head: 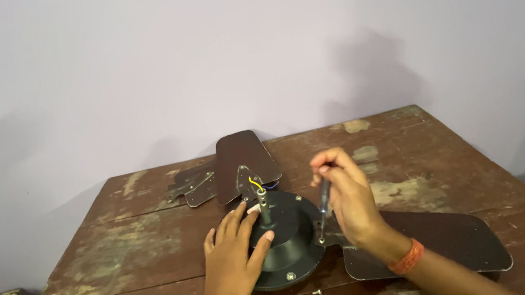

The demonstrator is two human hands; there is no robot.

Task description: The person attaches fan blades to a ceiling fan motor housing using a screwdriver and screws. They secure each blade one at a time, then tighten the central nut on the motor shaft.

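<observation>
The left hand (235,256) is lying open on the round black metal fan motor housing (287,246), steadying it mid-table, while the right hand (347,197), pinching a slim screwdriver (323,210), is working a rim screw, probably needing steady vertical turning.

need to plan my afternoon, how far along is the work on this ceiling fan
Partway. Two blades are fixed to the black motor housing: one at the back, one to the right. The right hand holds a screwdriver on a screw at the right blade's bracket; the left hand steadies the housing. A third blade and a loose screw lie apart.
</observation>
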